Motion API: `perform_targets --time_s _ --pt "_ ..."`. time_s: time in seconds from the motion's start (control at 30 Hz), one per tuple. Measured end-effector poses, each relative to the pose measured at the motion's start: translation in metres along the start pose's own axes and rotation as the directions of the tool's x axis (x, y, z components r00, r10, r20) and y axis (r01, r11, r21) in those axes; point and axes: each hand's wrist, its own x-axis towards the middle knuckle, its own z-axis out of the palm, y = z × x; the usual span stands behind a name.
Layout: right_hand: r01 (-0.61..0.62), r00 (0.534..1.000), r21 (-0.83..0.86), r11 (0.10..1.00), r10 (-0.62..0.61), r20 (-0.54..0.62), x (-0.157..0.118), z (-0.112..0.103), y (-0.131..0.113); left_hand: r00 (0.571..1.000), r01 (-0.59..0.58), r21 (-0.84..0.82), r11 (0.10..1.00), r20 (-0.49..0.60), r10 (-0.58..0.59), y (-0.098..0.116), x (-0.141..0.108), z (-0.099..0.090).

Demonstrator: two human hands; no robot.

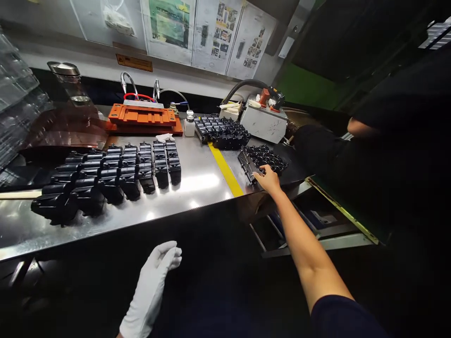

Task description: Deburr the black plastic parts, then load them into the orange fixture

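Observation:
My bare right hand (268, 180) reaches over the steel bench and grips the near edge of a black moulded plastic frame (248, 164), which has a cluster of black parts beside it (264, 158). My left hand (151, 285), in a white glove, hangs below the bench edge with its fingers curled around nothing. Several rows of black moulded plastic parts (116, 174) stand on the stainless steel bench (200, 184) left of my right hand. Another black batch (220, 132) lies further back.
A yellow stripe (225, 169) crosses the bench. Behind stand an orange fixture (143, 117), a white bottle (189, 126) and a grey machine box (263, 121). A person's dark-sleeved arm (319, 150) comes in from the right. An open drawer (317, 218) lies below the bench's right side.

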Motion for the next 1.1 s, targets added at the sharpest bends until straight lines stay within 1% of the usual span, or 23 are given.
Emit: perform_targets --time_s 0.07,0.1,0.17,0.2,0.23,0.27,0.3,0.33,0.37,0.4,0.43,0.5,0.53,0.57,0.63,0.67,0.73,0.87,0.97,1.1 --pt "0.033 0.999 0.095 0.995 -0.036 0.035 -0.023 0.017 -0.003 0.999 -0.002 0.032 0.999 0.053 0.0 0.005 0.001 0.008" --pt "0.052 0.996 0.147 0.988 -0.061 0.061 -0.04 0.026 -0.007 0.998 0.0 0.031 1.0 0.061 -0.002 0.008 0.002 0.012" --pt "0.081 0.983 0.258 0.963 -0.12 0.141 -0.085 0.045 -0.018 0.999 -0.001 -0.016 1.0 0.052 0.001 0.014 0.006 0.019" --pt "0.092 0.967 0.332 0.939 -0.163 0.193 -0.111 0.054 -0.025 0.999 -0.001 -0.054 0.999 0.041 0.003 0.017 0.008 0.022" --pt "0.075 0.935 0.479 0.874 -0.229 0.271 -0.137 0.06 -0.032 0.999 -0.004 -0.095 0.995 0.034 0.007 0.019 0.011 0.025" --pt "0.045 0.883 0.562 0.826 -0.296 0.363 -0.161 0.065 -0.039 0.999 -0.021 -0.133 0.991 0.033 0.025 0.021 0.013 0.026" --pt "0.038 0.812 0.592 0.805 -0.37 0.451 -0.182 0.068 -0.047 0.998 -0.048 -0.162 0.986 0.032 0.054 0.023 0.014 0.027" --pt "0.057 0.71 0.612 0.788 -0.463 0.531 -0.197 0.068 -0.055 0.996 -0.079 -0.18 0.98 0.029 0.086 0.024 0.014 0.026" --pt "0.1 0.623 0.617 0.781 -0.532 0.574 -0.206 0.067 -0.063 0.993 -0.105 -0.186 0.977 0.028 0.112 0.025 0.013 0.023" --pt "0.161 0.588 0.606 0.779 -0.569 0.575 -0.209 0.065 -0.071 0.991 -0.118 -0.179 0.977 0.034 0.126 0.026 0.011 0.019" --pt "0.235 0.605 0.575 0.784 -0.581 0.544 -0.207 0.064 -0.079 0.991 -0.116 -0.16 0.98 0.045 0.125 0.028 0.009 0.014" --pt "0.38 0.691 0.441 0.813 -0.567 0.449 -0.193 0.064 -0.095 0.993 -0.076 -0.079 0.994 0.081 0.083 0.03 0.003 0.001" --pt "0.445 0.708 0.373 0.814 -0.575 0.411 -0.184 0.067 -0.101 0.993 -0.063 -0.024 0.998 0.095 0.065 0.03 0.001 -0.006" --pt "0.509 0.702 0.322 0.799 -0.601 0.382 -0.176 0.072 -0.108 0.994 -0.059 0.031 0.998 0.098 0.055 0.03 -0.001 -0.012" --pt "0.621 0.661 0.255 0.742 -0.67 0.339 -0.167 0.085 -0.118 0.995 -0.062 0.111 0.992 0.081 0.053 0.029 -0.002 -0.022" --pt "0.664 0.638 0.229 0.712 -0.699 0.323 -0.165 0.092 -0.122 0.996 -0.062 0.129 0.99 0.068 0.054 0.027 -0.001 -0.025" --pt "0.721 0.611 0.174 0.671 -0.734 0.298 -0.166 0.102 -0.13 0.997 -0.054 0.134 0.989 0.056 0.047 0.025 0.001 -0.029" --pt "0.78 0.579 0.088 0.619 -0.769 0.272 -0.17 0.111 -0.138 0.997 -0.018 0.11 0.994 0.079 0.01 0.027 0.001 -0.031" --pt "0.812 0.549 0.053 0.581 -0.791 0.269 -0.17 0.11 -0.142 0.996 0.005 0.087 0.996 0.092 -0.013 0.031 -0.001 -0.031" --pt "0.835 0.524 0.04 0.549 -0.815 0.249 -0.166 0.11 -0.143 0.996 0.013 0.067 0.998 0.087 -0.019 0.034 -0.003 -0.03"
